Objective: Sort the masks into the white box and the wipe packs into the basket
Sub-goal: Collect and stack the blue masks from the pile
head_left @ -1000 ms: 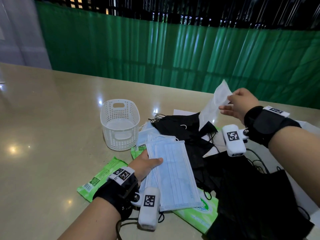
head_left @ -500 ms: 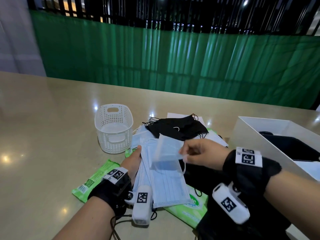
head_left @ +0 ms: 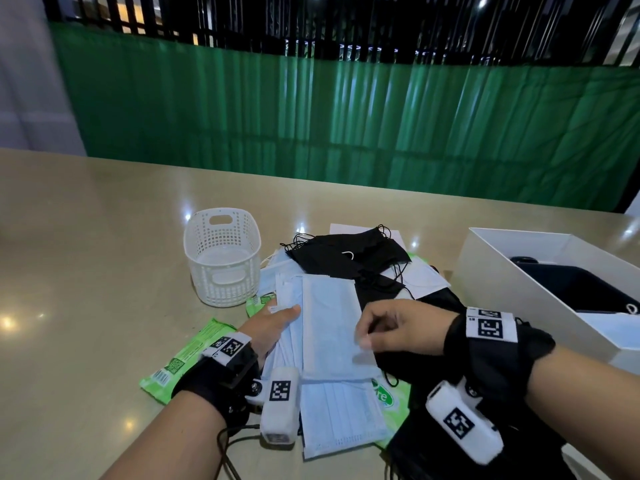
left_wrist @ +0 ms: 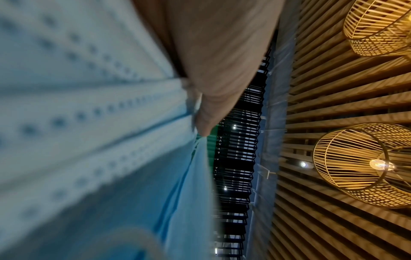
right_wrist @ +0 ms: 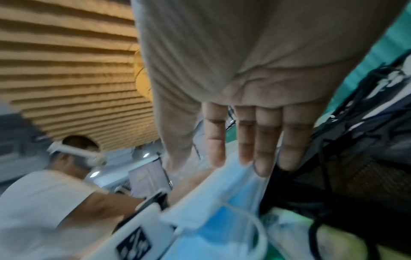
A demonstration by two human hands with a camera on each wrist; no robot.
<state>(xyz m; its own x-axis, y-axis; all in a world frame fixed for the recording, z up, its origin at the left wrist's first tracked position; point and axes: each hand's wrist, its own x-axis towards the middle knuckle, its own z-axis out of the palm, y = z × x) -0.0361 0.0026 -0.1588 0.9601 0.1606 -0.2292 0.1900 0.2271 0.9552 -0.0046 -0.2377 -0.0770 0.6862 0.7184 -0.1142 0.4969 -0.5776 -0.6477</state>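
A stack of light-blue masks [head_left: 332, 341] lies on the table in front of me. My left hand [head_left: 280, 317] rests flat on the stack's left edge with straight fingers; the left wrist view shows its palm [left_wrist: 211, 52] against the blue masks [left_wrist: 89, 123]. My right hand [head_left: 363, 341] pinches the right edge of the top blue mask, which the right wrist view shows between thumb and fingers [right_wrist: 244, 140]. Black masks [head_left: 346, 254] lie behind the stack. Green wipe packs lie at the left [head_left: 183, 362] and half under the stack [head_left: 391, 400].
The white basket [head_left: 221, 258] stands at the back left and looks empty. The white box [head_left: 491, 271] stands at the right with a black mask [head_left: 581, 289] inside. More black masks [head_left: 433, 455] lie under my right forearm. A green curtain backs the table.
My right hand swung from high on the right to the blue stack and has come down to its right edge. The left hand stayed on the stack.
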